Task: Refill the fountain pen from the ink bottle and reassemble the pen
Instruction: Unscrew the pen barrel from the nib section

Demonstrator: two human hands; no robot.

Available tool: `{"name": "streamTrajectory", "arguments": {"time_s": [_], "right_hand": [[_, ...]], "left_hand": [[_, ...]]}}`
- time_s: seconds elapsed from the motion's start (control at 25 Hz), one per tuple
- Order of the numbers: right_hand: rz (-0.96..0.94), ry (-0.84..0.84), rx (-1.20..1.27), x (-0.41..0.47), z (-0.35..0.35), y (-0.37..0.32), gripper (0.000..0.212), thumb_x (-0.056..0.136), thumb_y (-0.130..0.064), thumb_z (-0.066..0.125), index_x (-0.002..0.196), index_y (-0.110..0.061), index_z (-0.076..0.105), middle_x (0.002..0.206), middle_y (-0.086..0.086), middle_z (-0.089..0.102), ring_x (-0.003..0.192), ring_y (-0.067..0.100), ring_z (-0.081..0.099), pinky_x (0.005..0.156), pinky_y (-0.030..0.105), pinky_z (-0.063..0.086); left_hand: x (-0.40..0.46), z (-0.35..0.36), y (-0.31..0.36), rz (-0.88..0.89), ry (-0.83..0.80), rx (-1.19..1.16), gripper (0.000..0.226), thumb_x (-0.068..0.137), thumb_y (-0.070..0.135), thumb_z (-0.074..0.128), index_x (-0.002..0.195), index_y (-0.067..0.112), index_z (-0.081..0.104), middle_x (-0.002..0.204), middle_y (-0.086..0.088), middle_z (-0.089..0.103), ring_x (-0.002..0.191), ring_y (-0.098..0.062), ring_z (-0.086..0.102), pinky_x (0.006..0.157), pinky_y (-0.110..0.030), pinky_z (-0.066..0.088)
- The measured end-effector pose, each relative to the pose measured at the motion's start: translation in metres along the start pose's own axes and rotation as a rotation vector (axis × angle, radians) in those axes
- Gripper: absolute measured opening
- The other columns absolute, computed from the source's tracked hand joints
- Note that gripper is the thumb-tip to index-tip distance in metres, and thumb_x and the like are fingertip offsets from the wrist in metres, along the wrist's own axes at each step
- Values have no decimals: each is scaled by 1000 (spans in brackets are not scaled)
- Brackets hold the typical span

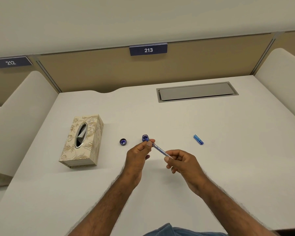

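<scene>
Ink intake looks underway: left hand (140, 155) pinches the slim blue translucent pen (157, 149) near its nib, steadying it in the small open round ink bottle (144, 137); right hand (180, 160) grips the rear end, probably working the filler.

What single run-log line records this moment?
stage: filling | left hand: holds pen front | right hand: holds back end | pen tip: at open ink bottle | bottle cap: off, on desk
</scene>
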State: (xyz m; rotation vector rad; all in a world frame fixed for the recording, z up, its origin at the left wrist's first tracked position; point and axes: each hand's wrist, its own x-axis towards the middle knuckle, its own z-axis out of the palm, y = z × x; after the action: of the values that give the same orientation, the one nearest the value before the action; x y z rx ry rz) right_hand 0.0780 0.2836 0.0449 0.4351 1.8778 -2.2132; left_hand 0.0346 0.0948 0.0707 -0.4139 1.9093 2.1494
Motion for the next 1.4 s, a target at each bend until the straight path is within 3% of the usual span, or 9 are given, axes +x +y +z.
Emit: {"name": "streamTrajectory", "arguments": {"time_s": [0.12, 0.28, 0.44, 0.6, 0.8, 1.04, 1.24, 1.4], "right_hand": [[107, -46, 214, 1, 0, -1, 30, 93, -21, 82, 119, -8, 77, 102, 16, 80, 88, 30, 79, 69, 34, 64], [221, -86, 302, 1, -2, 2, 33, 99, -21, 74, 122, 2, 74, 97, 17, 78, 80, 24, 76, 66, 30, 63], [252, -50, 333, 0, 2, 0, 38, 80, -21, 86, 115, -9, 79, 100, 11, 77, 82, 19, 77, 65, 30, 62], [366, -74, 325, -2, 1, 0, 33, 96, -40, 76, 112, -12, 83, 96, 9, 79, 74, 18, 74, 55, 30, 56], [306, -53, 268, -5, 4, 2, 33, 92, -21, 81, 122, -8, 78, 93, 8, 77, 70, 15, 70, 55, 27, 53], [286, -53, 292, -6, 4, 4, 27, 93, -30, 81, 117, -16, 83, 100, 6, 80, 72, 15, 70, 55, 28, 52], [252, -3, 261, -8, 4, 7, 26, 88, -13, 85, 114, -18, 84, 103, 4, 77, 79, 16, 68, 59, 30, 53], [296, -33, 291, -9, 5, 6, 27, 95, -32, 80, 117, -16, 83, 105, 8, 82, 76, 16, 72, 58, 29, 55]], "left_hand": [[-2, -1, -2, -14, -3, -18, 20, 102, 33, 67, 113, 26, 83, 122, 9, 79, 120, -19, 66, 103, -40, 54], [-5, -3, -2, -16, -2, -20, 18, 102, 32, 67, 110, 27, 83, 118, 8, 79, 114, -18, 66, 103, -41, 54], [-7, -3, -1, -28, 2, -19, 18, 103, 31, 67, 112, 26, 82, 120, 4, 78, 116, -20, 65, 103, -41, 54], [-7, -2, -2, -32, 14, -18, 18, 103, 32, 67, 112, 27, 82, 121, 4, 78, 117, -21, 66, 102, -40, 54], [-6, -3, -2, -30, 23, -33, 17, 102, 30, 68, 108, 26, 83, 119, 4, 78, 115, -21, 65, 104, -44, 54], [-7, -4, -3, -35, 32, -26, 17, 102, 33, 68, 108, 27, 83, 117, 4, 78, 114, -21, 65, 104, -44, 54], [-9, -5, -5, -40, 24, -31, 16, 102, 31, 68, 107, 27, 83, 117, 3, 78, 113, -20, 65, 101, -42, 55], [-8, -5, -6, -39, 26, -27, 16, 102, 33, 68, 106, 29, 83, 118, 3, 78, 112, -20, 66, 98, -38, 55]]}}
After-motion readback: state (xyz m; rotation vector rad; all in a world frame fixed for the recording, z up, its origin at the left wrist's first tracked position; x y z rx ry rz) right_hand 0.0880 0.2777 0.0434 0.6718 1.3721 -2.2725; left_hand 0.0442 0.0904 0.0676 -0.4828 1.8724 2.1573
